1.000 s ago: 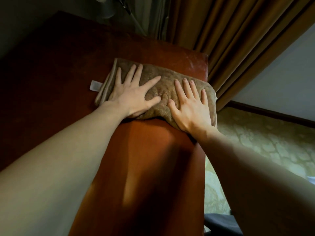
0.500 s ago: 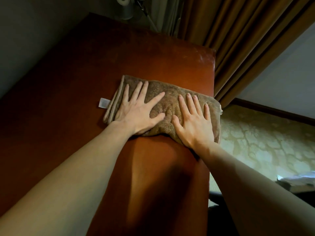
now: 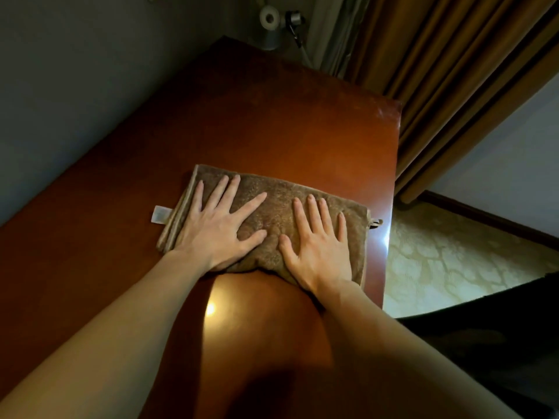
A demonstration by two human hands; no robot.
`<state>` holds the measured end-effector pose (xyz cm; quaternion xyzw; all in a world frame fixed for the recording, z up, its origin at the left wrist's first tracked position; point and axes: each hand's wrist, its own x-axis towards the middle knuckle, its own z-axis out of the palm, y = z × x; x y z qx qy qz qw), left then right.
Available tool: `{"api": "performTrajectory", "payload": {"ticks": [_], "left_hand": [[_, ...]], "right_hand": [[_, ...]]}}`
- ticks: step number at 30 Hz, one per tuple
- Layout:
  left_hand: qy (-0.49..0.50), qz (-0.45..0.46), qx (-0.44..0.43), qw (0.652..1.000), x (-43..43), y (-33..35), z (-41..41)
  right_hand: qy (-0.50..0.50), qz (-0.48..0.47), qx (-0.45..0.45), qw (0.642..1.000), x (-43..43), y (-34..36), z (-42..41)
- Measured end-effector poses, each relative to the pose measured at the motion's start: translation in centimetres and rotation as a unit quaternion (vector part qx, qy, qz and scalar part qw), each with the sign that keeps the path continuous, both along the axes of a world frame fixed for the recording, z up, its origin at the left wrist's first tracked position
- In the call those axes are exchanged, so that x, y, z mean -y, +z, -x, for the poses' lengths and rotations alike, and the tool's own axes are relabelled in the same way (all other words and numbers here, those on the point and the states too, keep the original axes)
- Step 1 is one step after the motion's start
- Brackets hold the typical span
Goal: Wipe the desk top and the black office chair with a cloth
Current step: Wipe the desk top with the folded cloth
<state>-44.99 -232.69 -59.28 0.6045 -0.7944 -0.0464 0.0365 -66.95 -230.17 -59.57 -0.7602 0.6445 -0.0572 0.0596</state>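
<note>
Mid-pass on desk (image 3: 272, 125): left hand (image 3: 217, 231) and right hand (image 3: 317, 249) flat, fingers spread, pressing cloth (image 3: 278, 204) near right edge; chair not started, likely under 50% done.

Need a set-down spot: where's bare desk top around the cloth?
Bare desk top beyond the cloth, up to the lamp base and curtain. Another bare band left of the white tag, toward the wall. Crowded: left hand and right hand lie flat on the cloth, which nearly reaches the desk's right edge; forearms cross the near side.
</note>
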Motion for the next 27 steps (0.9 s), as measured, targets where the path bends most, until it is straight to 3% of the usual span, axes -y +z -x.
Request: {"api": "performTrajectory", "payload": {"ticks": [12, 27], "left_hand": [[0.018, -0.009, 0.009, 1.000, 0.2, 0.4, -3.4], [-0.018, -0.009, 0.018, 1.000, 13.3, 0.4, -4.5]], "right_hand": [[0.044, 0.023, 0.014, 0.999, 0.7, -0.6, -1.8], [0.015, 0.029, 0.037, 0.999, 11.2, -0.4, -3.1]]}}
